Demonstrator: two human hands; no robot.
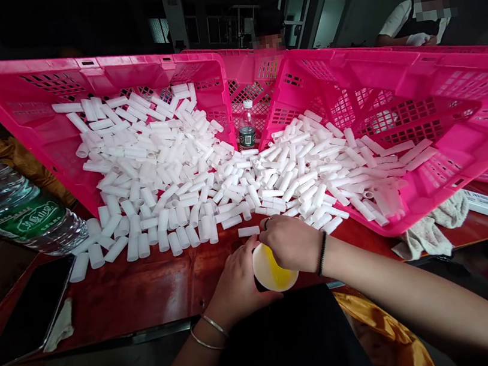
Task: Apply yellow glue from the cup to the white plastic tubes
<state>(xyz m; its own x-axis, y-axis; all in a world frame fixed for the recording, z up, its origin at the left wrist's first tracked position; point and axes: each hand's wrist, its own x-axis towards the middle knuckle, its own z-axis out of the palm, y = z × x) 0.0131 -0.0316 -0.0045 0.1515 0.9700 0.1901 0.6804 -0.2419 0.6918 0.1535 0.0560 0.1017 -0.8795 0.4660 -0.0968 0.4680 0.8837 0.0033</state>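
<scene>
My left hand curls round a small round cup with yellow inside, held at the near edge of the red-brown table. My right hand is closed over the top of the same cup, fingers bent inward; what its fingertips hold is hidden. A large heap of short white tubes spills across the table from two tipped pink crates just beyond both hands. One loose white tube lies right in front of my knuckles.
The left pink crate and right pink crate lean open toward me. A small water bottle stands between them. A large bottle lies at left beside a dark phone. A rag lies right. Other people sit behind.
</scene>
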